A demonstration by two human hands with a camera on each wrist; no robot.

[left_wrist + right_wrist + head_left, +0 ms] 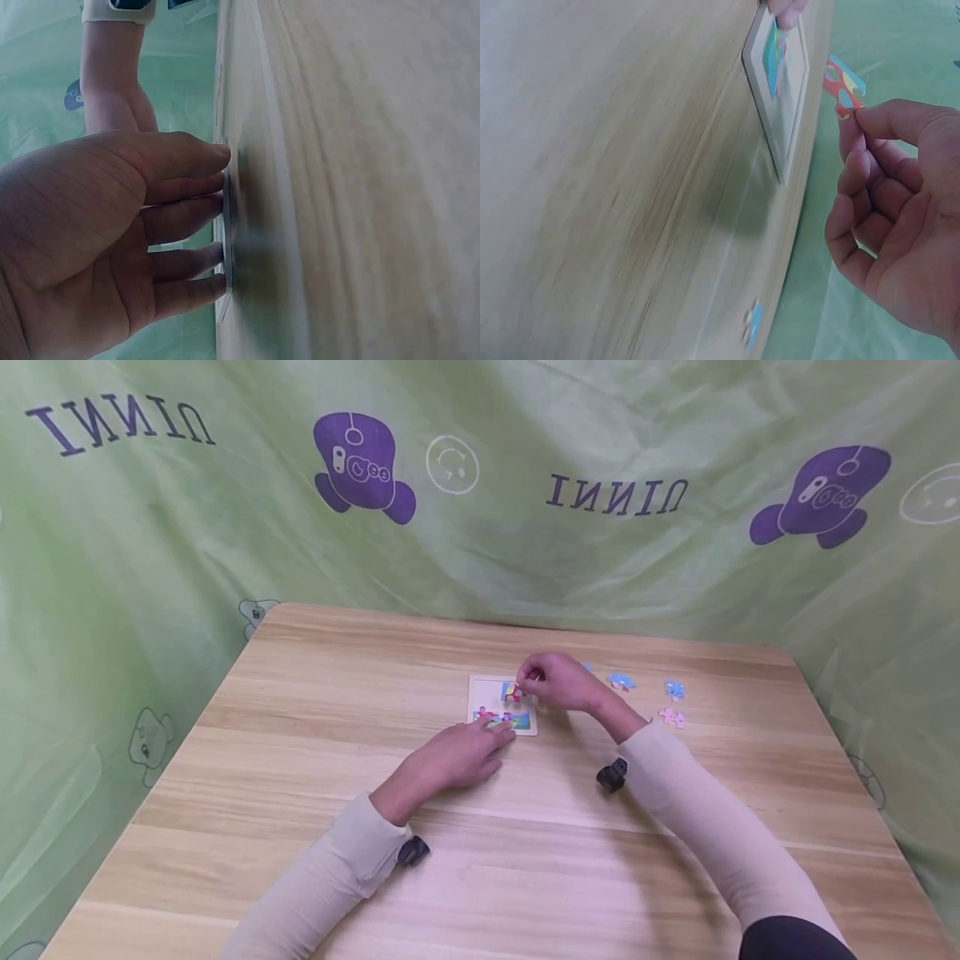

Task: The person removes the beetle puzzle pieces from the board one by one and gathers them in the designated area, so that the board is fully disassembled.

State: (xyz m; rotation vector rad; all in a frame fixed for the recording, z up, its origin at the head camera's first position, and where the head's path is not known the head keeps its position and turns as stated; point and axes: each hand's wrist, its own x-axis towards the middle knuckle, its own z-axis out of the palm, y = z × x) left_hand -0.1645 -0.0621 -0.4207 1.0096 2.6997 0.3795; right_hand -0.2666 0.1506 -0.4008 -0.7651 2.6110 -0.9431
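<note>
A square puzzle board (486, 691) lies on the table with a pale frame. Joined jigsaw pieces (521, 722) in green, blue and pink fill its near edge. My left hand (459, 755) rests its extended fingertips on that near part; the left wrist view shows the fingers (184, 225) nearly straight against the board. Above the board's far right part, my right hand (561, 681) pinches a red, yellow and blue jigsaw piece (846, 84) between thumb and forefinger. In the right wrist view this piece is held up, apart from the board (772, 127).
Right of the board lie several loose jigsaw pieces: a blue one (621, 681), another blue one (674, 689) and a pink one (672, 717). Part of one more blue piece (587, 667) shows behind the right hand. A green printed curtain (480, 568) surrounds the wooden table (360, 693).
</note>
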